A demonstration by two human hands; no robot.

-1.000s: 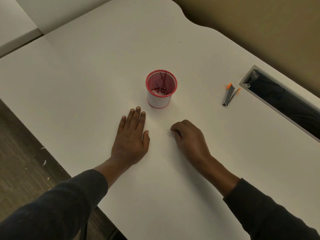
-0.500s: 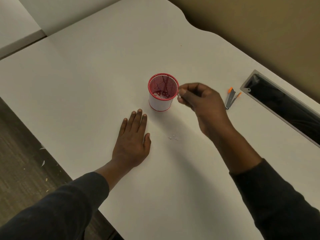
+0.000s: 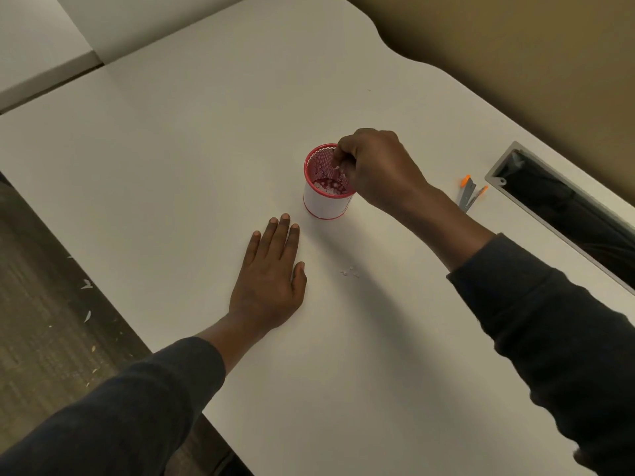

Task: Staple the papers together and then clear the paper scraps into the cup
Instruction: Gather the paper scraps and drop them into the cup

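From the head camera, the right hand [image 3: 378,166] hung over the red mesh cup [image 3: 326,205], its fingers [image 3: 341,155] curled and pinching a white paper scrap [image 3: 338,167] above the cup's mouth. The left hand [image 3: 271,273] lay flat on the white bench [image 3: 171,166], fingers straight. Loose scraps [image 3: 350,272] lay on the bench near its thumb.

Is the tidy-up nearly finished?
Nearly. Done: a pile of scraps lies in the cup, and the stapler sits aside. In hand: the right hand pinches white bits over the cup's mouth. Left: a few loose scraps on the table beside the flat left hand. No papers are in view.
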